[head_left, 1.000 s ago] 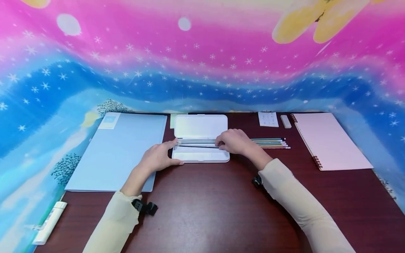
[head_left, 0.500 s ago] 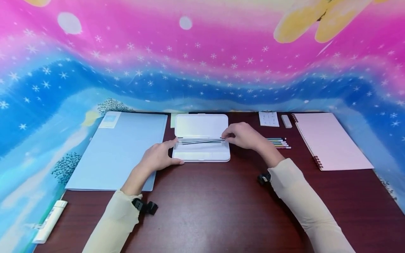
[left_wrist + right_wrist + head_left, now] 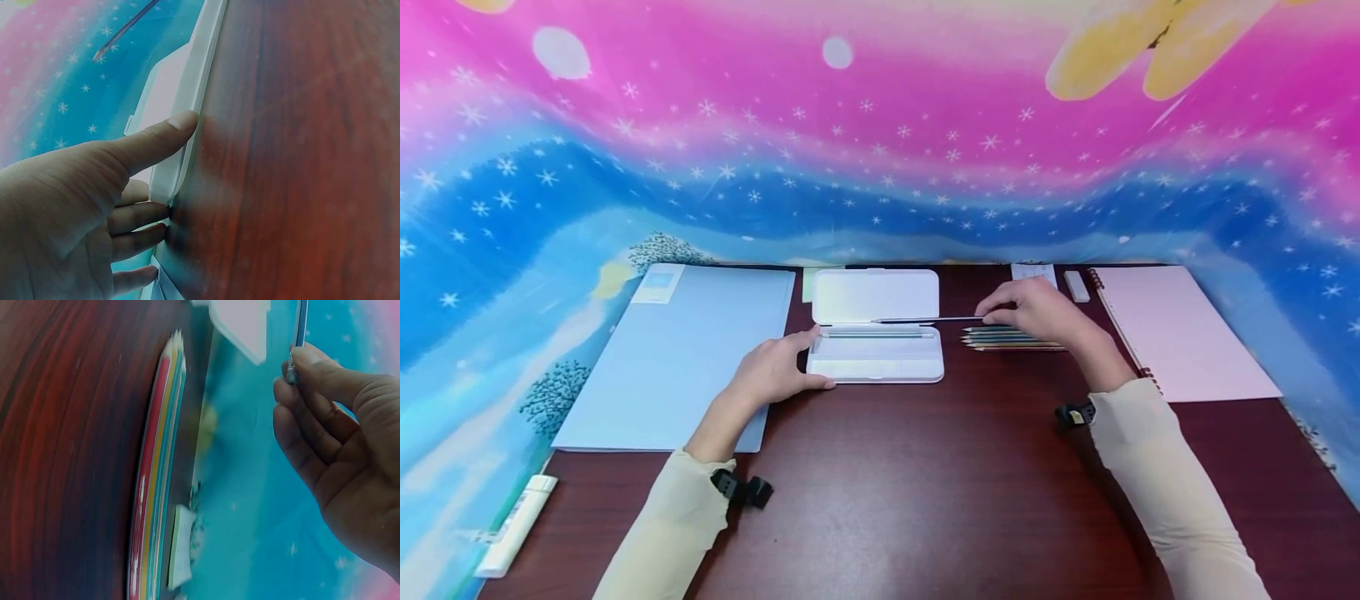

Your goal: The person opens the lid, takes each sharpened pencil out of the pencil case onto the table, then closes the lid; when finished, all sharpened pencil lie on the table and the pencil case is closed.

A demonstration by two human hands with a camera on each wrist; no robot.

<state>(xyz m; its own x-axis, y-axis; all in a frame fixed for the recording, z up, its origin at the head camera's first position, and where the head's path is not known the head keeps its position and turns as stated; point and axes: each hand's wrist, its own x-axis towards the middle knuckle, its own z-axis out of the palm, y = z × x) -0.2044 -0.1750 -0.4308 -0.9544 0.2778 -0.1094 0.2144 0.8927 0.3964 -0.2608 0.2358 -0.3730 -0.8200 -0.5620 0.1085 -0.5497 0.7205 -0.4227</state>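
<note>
My left hand (image 3: 769, 372) holds the left end of an open white pencil case (image 3: 925, 367). Its thumb (image 3: 185, 121) lies on the front edge and the other fingers reach along the end. In the case's rear slot at least one pencil (image 3: 880, 335) lies lengthwise. My right hand (image 3: 1037, 310) pinches a dark pencil (image 3: 936, 319) near its eraser end, the tip pointing left in front of the raised lid (image 3: 876, 296). Below that hand, several pencils (image 3: 159, 456) lie side by side on the table, points to the left; the hand covers part of them in the head view.
A blue folder (image 3: 700, 358) lies at left, a glue stick (image 3: 517, 527) before it. At right are a pink spiral notebook (image 3: 1180, 333), a white eraser (image 3: 1077, 287) and a partly covered paper slip (image 3: 1032, 271). A pale green paper (image 3: 808, 285) shows behind the case.
My right hand has lifted the dark pencil out of the case and carried it right, over the loose pencils. My left hand stays at the case.
</note>
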